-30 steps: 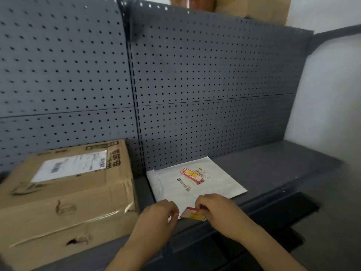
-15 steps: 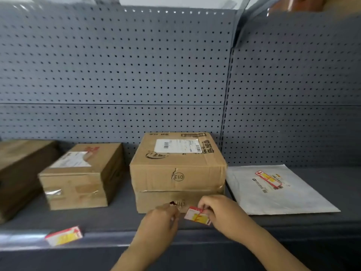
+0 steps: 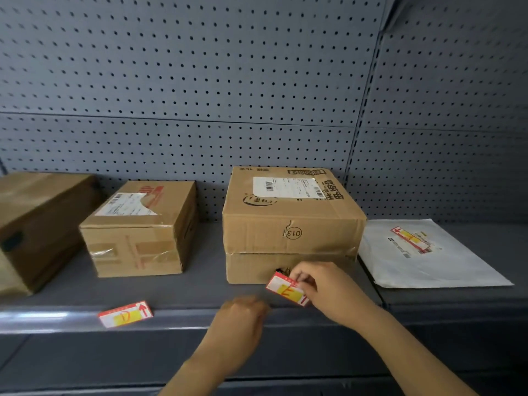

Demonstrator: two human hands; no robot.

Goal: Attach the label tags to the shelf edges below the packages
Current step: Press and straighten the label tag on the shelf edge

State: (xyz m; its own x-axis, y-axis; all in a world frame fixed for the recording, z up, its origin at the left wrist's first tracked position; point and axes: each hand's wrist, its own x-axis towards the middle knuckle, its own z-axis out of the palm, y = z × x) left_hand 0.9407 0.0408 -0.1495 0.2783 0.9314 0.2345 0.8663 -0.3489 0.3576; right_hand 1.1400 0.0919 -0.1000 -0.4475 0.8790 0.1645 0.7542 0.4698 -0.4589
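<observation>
Now R hand (image 3: 324,291) fingertips pinch red-yellow label tag (image 3: 286,289), tilted, just left of fingers, before 013 box (image 3: 291,232). L hand (image 3: 243,317) blurred below-left, fingers prob. curled, can't tell. Lower tag to shelf edge (image 3: 194,320) under fingers, level it, centre under box, press flat.

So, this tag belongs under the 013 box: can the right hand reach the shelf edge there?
Probably yes. The right hand pinches the label tag just above the shelf edge, in front of the box. Nothing lies between, and the blurred left hand is beside it, not across.
</observation>
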